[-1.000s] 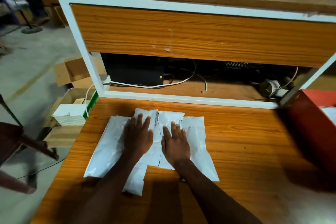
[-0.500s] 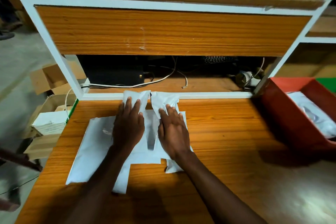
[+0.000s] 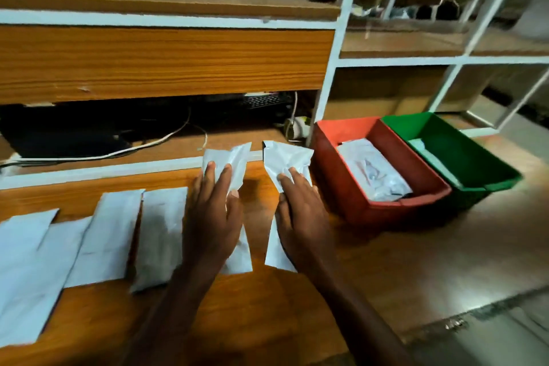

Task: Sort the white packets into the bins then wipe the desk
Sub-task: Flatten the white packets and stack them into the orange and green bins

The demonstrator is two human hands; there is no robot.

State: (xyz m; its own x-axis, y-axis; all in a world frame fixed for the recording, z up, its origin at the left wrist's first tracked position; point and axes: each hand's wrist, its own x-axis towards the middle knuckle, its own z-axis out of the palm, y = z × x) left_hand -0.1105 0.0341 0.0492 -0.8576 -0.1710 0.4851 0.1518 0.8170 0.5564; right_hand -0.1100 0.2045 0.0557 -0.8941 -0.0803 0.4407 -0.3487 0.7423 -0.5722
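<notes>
**Two packets pinned, bins off to the right**

Nearest me, the orange wood-grain worktop (image 3: 237, 312) carries a row of flat white plastic packets (image 3: 110, 232) lying side by side on the left, long axes running away from the person. Each hand presses flat, fingers spread, on its own packet — the left hand (image 3: 212, 217) on one crumpled packet (image 3: 230, 159), the right hand (image 3: 300, 217) on another (image 3: 286, 159); neither is gripped. Further off to the right sits the red rectangular bin (image 3: 347, 187), a packet already in it, touching the green rectangular bin (image 3: 475, 154) beyond. The right hand is nearer the bins — I'd judge its packet goes first.
</notes>
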